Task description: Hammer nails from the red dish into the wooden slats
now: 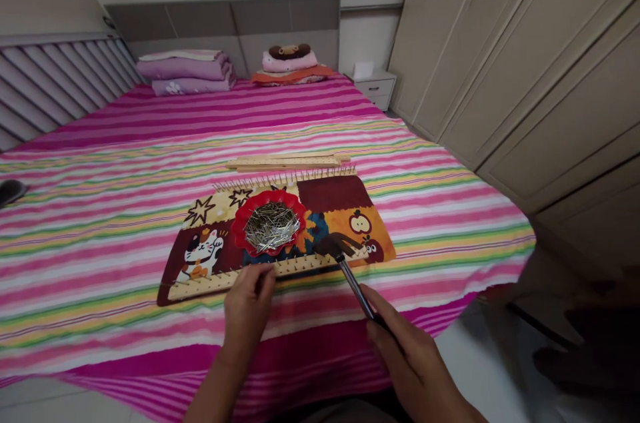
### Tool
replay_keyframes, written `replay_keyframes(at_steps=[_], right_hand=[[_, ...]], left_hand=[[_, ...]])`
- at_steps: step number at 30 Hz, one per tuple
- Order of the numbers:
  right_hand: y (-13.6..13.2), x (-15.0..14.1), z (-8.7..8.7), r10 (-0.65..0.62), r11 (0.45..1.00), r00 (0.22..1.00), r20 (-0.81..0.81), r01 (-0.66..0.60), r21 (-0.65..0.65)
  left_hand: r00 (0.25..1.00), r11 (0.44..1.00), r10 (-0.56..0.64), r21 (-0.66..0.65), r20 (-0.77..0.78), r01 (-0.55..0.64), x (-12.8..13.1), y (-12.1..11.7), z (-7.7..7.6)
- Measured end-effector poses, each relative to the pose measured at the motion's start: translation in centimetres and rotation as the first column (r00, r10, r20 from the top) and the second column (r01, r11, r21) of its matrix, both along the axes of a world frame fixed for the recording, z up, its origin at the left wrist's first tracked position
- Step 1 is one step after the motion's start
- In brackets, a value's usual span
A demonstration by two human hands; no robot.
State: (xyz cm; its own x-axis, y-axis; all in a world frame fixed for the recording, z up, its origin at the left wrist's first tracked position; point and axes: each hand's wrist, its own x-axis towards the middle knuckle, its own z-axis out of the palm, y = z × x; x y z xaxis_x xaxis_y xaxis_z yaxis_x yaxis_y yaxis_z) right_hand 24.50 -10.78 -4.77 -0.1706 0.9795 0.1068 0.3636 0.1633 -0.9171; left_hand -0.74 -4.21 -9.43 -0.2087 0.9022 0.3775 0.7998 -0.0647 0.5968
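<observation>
A claw hammer (356,282) is in my right hand (400,343), gripped by the dark end of its handle. Its head hovers over or rests by the right part of a wooden strip (200,285) studded with upright nails; I cannot tell if they touch. My left hand (251,300) is closed in a pinch at the strip's near edge, and whatever its fingertips hold is hidden. Just behind the strip sits a red scalloped bowl (240,213) full of loose nails (273,226). Strip and bowl rest on a patterned mat (335,196) with a cat and apples on it.
Along the mat's far edge lies another nail-studded strip (325,174), points or heads upward. Beyond it are stacked wooden strips (285,162). All this is on a bed with a striped sheet (125,210). Folded bedding (185,70) lies by the headboard; wardrobes (500,63) stand right.
</observation>
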Motion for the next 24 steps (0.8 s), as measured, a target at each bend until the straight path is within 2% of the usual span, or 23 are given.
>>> replay_keyframes(at_steps=[3,5,9,13,16,19,22,24], right_hand=[[-0.3,0.5,-0.8,-0.041,0.997,0.999,-0.019,0.039,-0.072],[-0.5,0.7,-1.2,-0.058,0.994,0.998,-0.019,0.056,-0.090],[-0.6,1.0,-1.6,-0.088,0.992,0.996,-0.009,0.087,-0.089],[-0.5,1.3,-1.7,-0.060,0.994,0.998,-0.006,0.059,-0.088],[-0.4,1.3,-1.8,-0.056,0.994,0.998,0.003,0.056,-0.096],[-0.3,1.2,-1.9,-0.060,0.993,0.998,0.001,0.059,-0.098],[-0.4,1.2,-2.0,-0.066,0.994,0.998,0.001,0.066,-0.082],[-0.5,1.3,-2.1,-0.065,0.996,0.998,0.005,0.065,-0.064]], left_hand=[[0.985,0.995,0.060,-0.069,-0.159,-0.071,-1.2,2.0,2.2],[0.950,0.979,-0.001,-0.192,-0.312,-0.062,-1.6,4.1,3.1],[0.846,0.887,-0.161,-0.450,-0.508,-0.101,-1.3,7.8,3.6],[0.835,0.807,-0.182,-0.564,-0.519,-0.175,-0.9,9.0,3.7],[0.874,0.808,-0.143,-0.565,-0.464,-0.168,-1.3,8.9,4.1],[0.944,0.835,-0.058,-0.534,-0.324,-0.132,-2.1,8.6,4.7],[0.999,0.875,0.026,-0.482,-0.039,-0.042,-2.9,8.2,5.0],[0.973,0.900,0.052,-0.433,0.223,0.051,-3.3,7.7,5.1]])
